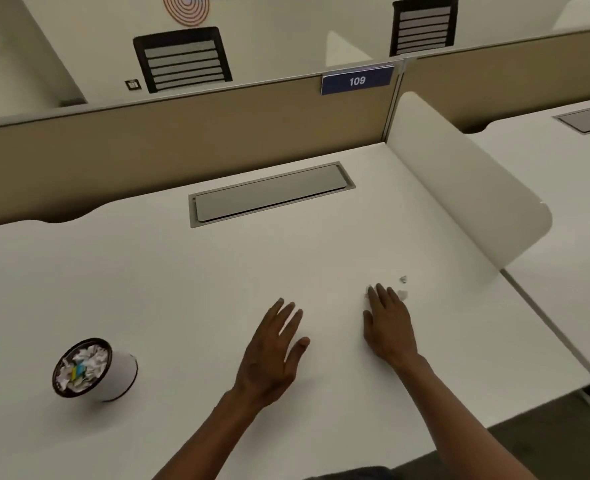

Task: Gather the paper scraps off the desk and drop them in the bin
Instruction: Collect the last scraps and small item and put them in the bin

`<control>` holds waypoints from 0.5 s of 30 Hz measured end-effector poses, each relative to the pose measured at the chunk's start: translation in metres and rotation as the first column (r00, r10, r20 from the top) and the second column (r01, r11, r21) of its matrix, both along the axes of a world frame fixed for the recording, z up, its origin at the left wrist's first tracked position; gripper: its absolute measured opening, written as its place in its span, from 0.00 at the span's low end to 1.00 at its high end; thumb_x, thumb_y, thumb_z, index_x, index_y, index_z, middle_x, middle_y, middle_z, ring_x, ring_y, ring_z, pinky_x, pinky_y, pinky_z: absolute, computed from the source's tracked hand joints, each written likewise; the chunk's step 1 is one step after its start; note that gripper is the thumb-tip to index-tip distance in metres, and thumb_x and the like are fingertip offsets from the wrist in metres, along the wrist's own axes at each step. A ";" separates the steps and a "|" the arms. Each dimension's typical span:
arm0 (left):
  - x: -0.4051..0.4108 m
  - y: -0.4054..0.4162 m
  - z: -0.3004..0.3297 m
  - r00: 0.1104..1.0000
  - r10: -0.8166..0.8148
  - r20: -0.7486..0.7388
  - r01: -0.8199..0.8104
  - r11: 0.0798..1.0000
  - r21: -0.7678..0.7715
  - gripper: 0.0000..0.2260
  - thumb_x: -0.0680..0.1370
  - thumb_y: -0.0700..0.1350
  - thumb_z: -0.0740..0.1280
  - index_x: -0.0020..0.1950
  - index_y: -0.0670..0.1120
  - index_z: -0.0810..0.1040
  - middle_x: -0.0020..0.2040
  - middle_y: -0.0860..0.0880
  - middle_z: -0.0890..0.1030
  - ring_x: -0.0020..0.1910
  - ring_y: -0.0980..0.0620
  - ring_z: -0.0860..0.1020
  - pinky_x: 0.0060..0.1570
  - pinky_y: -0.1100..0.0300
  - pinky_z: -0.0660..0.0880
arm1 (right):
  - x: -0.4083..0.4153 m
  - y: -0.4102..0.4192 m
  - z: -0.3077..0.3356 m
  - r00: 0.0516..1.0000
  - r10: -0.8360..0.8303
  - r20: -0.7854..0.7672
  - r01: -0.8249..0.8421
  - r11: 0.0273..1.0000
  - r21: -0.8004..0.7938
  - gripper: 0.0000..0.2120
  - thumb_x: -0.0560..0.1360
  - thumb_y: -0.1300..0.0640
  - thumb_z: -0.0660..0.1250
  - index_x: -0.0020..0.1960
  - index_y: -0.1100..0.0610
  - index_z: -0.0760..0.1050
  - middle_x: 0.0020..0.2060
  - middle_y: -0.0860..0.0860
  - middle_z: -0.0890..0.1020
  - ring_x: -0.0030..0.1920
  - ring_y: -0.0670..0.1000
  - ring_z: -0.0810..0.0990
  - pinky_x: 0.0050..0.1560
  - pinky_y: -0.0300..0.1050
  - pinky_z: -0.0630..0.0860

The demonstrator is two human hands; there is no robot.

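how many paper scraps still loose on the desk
3 that show: one small scrap lying apart beyond the right hand, one at its outer fingertips, one at its inner fingertips. More may be hidden under that hand.

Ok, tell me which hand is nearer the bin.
Left. The left hand lies flat on the desk, to the right of the bin. The right hand is farther right, by the paper scraps.

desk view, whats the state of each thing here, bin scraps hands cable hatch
bin: upright on the desk, full of crumpled paper
paper scraps: few small bits loose by the right fingertips
right hand: open, flat, reaching the scraps
left hand: open, empty
cable hatch: closed
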State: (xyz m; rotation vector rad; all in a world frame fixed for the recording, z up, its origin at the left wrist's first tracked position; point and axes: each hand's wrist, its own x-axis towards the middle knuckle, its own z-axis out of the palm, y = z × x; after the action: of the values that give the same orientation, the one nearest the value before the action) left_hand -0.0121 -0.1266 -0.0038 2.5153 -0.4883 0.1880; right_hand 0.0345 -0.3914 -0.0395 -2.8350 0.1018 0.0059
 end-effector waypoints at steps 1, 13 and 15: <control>0.008 -0.011 -0.001 0.999 -0.039 0.003 0.039 0.999 0.007 0.23 0.83 0.57 0.57 0.76 0.49 0.67 0.77 0.51 0.66 0.80 0.55 0.55 0.75 0.57 0.62 | -0.004 0.002 -0.001 1.000 0.023 -0.003 -0.024 1.000 -0.008 0.27 0.80 0.57 0.60 0.77 0.60 0.62 0.77 0.58 0.66 0.77 0.61 0.61 0.76 0.57 0.62; 0.078 -0.111 -0.027 0.911 -0.359 -0.201 0.404 0.874 0.272 0.26 0.84 0.56 0.51 0.80 0.47 0.57 0.81 0.48 0.57 0.81 0.48 0.50 0.79 0.52 0.51 | -0.012 -0.026 0.028 0.953 -0.245 0.176 0.198 0.948 0.249 0.20 0.78 0.67 0.61 0.68 0.59 0.75 0.63 0.57 0.79 0.64 0.58 0.74 0.62 0.53 0.76; 0.074 -0.115 -0.037 0.898 -0.374 -0.232 0.431 0.855 0.288 0.27 0.84 0.57 0.49 0.81 0.48 0.53 0.82 0.48 0.53 0.81 0.49 0.47 0.79 0.52 0.47 | -0.003 -0.043 0.036 0.944 -0.284 0.164 0.237 0.937 0.257 0.20 0.78 0.66 0.60 0.68 0.57 0.75 0.64 0.56 0.78 0.65 0.59 0.73 0.61 0.53 0.77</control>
State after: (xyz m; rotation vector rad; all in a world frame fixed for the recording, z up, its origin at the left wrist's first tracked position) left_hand 0.0614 -0.2413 -0.0409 2.6435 -1.0384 -0.2926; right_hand 0.0319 -0.4345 -0.0040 -2.5470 0.4069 -0.3042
